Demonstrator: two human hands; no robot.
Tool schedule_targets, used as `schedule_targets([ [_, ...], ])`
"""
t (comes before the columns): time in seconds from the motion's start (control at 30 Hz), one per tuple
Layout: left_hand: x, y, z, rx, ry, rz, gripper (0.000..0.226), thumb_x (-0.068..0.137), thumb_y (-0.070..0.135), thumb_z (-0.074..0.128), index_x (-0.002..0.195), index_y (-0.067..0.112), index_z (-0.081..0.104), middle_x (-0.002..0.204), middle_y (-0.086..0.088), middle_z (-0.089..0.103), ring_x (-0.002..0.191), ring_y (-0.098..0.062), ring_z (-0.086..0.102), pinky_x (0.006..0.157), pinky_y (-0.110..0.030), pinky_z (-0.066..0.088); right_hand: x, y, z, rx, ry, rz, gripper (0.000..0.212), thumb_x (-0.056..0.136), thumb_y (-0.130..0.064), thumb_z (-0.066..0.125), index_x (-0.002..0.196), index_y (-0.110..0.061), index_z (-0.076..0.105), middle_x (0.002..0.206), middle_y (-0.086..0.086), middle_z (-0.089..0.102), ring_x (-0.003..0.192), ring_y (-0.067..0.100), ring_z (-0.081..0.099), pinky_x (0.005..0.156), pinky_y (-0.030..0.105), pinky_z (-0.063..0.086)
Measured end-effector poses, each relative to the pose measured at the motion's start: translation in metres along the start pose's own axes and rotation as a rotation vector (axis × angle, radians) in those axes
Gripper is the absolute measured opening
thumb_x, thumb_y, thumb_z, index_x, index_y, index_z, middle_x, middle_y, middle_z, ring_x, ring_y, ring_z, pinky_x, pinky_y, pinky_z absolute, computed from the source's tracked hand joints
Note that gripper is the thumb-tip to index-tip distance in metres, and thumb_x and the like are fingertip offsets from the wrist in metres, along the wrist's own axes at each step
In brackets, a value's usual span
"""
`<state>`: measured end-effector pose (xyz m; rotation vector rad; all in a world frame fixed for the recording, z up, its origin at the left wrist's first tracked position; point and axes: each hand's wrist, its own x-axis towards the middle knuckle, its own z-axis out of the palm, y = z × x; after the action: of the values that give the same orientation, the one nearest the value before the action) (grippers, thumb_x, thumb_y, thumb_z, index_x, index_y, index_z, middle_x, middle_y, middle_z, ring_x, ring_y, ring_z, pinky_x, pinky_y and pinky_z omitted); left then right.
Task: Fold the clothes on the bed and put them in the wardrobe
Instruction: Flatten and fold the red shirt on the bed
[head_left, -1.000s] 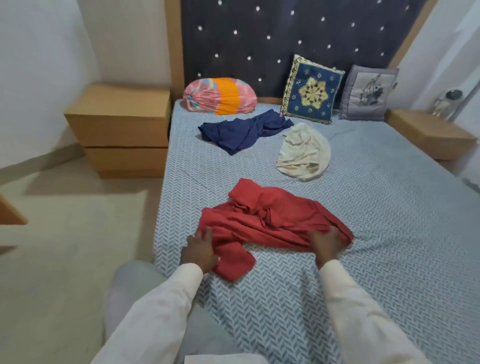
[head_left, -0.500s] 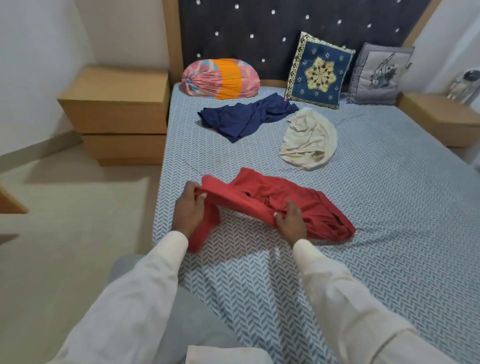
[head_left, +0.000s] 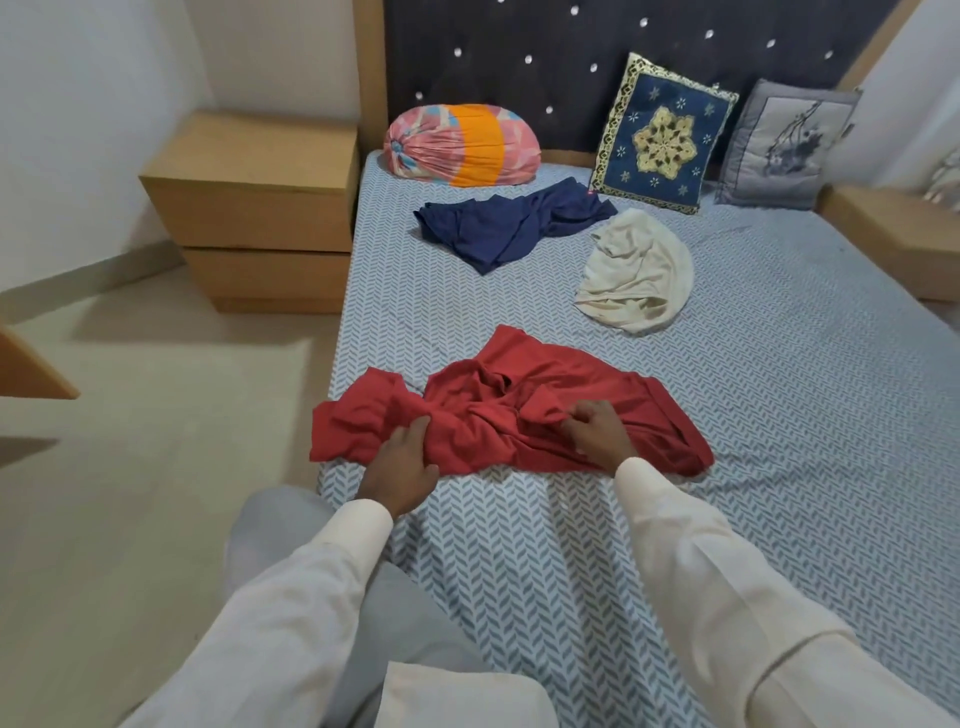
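Left hand (head_left: 402, 465) and right hand (head_left: 597, 434) both rest on the crumpled cloth, each with fingers curled into a bunch of it, so neither is free. On the bed (head_left: 779, 395), the red garment (head_left: 519, 405) lies at the left edge, close to the person, with its loose left part reaching that edge. The navy garment (head_left: 509, 226) and the cream garment (head_left: 641, 273) lie unfolded nearer the headboard (head_left: 571, 31), apart from the red one. From the twists in its middle, the step looks like spreading the red piece flat before any fold. Doing it well probably means finding two true corners or a hem, drawing them apart along the bed, bringing the left part away from the edge, and smoothing the creases outward with flat palms. Folding over trapped wrinkles would likely leave a lumpy bundle.
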<state>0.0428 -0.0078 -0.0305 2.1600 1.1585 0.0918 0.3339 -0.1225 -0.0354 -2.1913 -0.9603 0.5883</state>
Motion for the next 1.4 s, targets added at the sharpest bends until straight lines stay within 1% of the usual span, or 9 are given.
schedule_targets([
  [0.17,-0.006,0.002,0.005,0.098,0.190,0.083,0.076,0.084,0.025,0.063,0.151,0.022,0.027,0.146,-0.013,0.029,0.131,-0.036,0.033,0.105,-0.046,0.039,-0.031,-0.008,-0.031,0.474,0.018,0.145,0.025,0.095,-0.007,0.052,0.072,-0.017,0.053,0.071,-0.001,0.053,0.066,0.008,0.052,0.067,0.027,0.053],
  [0.3,-0.004,0.006,-0.002,0.285,0.215,0.195,0.090,0.085,0.029,0.062,0.156,0.032,0.007,0.163,-0.009,-0.003,0.148,-0.034,0.002,0.116,-0.053,0.021,-0.061,0.017,-0.066,0.449,0.172,0.182,0.029,0.089,-0.013,0.046,0.062,-0.021,0.052,0.061,-0.006,0.051,0.062,0.009,0.050,0.069,0.034,0.048],
  [0.4,0.008,0.001,-0.007,0.492,0.094,0.232,0.091,0.088,0.035,0.059,0.155,0.035,-0.003,0.164,-0.007,-0.006,0.149,-0.035,-0.012,0.120,-0.056,0.004,-0.086,0.043,-0.090,0.360,0.366,0.256,0.023,0.079,-0.033,0.048,0.084,-0.018,0.065,0.080,0.011,0.060,0.073,0.021,0.056,0.071,0.039,0.048],
  [0.6,0.014,0.004,-0.012,0.740,-0.008,0.281,0.058,0.089,0.040,0.053,0.144,0.031,0.037,0.136,-0.005,0.052,0.132,-0.029,0.038,0.117,-0.057,0.011,-0.130,0.096,-0.121,-0.061,0.679,0.593,0.047,0.093,-0.039,0.045,0.097,-0.001,0.072,0.100,0.026,0.068,0.097,0.041,0.062,0.082,0.037,0.043],
  [0.77,0.001,-0.003,0.000,0.570,-0.061,0.170,0.030,0.086,0.037,0.057,0.113,0.024,0.059,0.126,-0.007,0.051,0.119,-0.031,0.044,0.102,-0.046,0.035,-0.143,0.098,-0.099,-0.140,0.833,0.798,0.043,0.078,-0.032,0.060,0.111,-0.005,0.055,0.126,0.026,0.051,0.119,0.045,0.046,0.095,0.053,0.040],
  [0.87,-0.006,-0.010,0.006,0.440,-0.144,0.087,0.020,0.085,0.030,0.058,0.103,0.023,0.063,0.122,-0.009,0.046,0.113,-0.032,0.044,0.098,-0.040,0.043,-0.128,0.072,-0.069,-0.367,0.724,0.489,0.037,0.075,-0.025,0.065,0.107,-0.007,0.057,0.116,0.024,0.057,0.110,0.041,0.052,0.092,0.049,0.044],
  [1.07,-0.017,-0.025,0.000,-0.005,-0.044,0.006,0.023,0.077,0.030,0.065,0.098,0.020,0.067,0.105,-0.009,0.060,0.102,-0.030,0.058,0.092,-0.035,0.047,-0.078,-0.019,0.033,-0.140,0.124,-0.123,0.014,0.086,-0.015,0.071,0.097,-0.007,0.071,0.098,0.010,0.072,0.093,0.026,0.066,0.080,0.020,0.040],
  [1.23,-0.028,-0.024,-0.013,-0.263,0.146,-0.066,0.025,0.082,0.017,0.069,0.106,0.012,0.067,0.102,-0.002,0.066,0.096,-0.018,0.060,0.088,-0.027,0.045,-0.040,-0.053,0.097,-0.175,-0.126,-0.071,0.027,0.092,-0.023,0.061,0.114,-0.007,0.060,0.118,0.017,0.063,0.113,0.033,0.058,0.094,0.032,0.040],
  [1.4,-0.031,-0.026,-0.016,-0.511,0.235,-0.196,0.025,0.085,0.021,0.068,0.110,0.018,0.064,0.101,0.001,0.067,0.095,-0.014,0.062,0.088,-0.026,0.046,-0.026,-0.076,0.110,-0.317,-0.097,0.033,0.038,0.087,-0.040,0.063,0.120,-0.021,0.061,0.122,0.008,0.064,0.117,0.031,0.057,0.099,0.043,0.043],
])
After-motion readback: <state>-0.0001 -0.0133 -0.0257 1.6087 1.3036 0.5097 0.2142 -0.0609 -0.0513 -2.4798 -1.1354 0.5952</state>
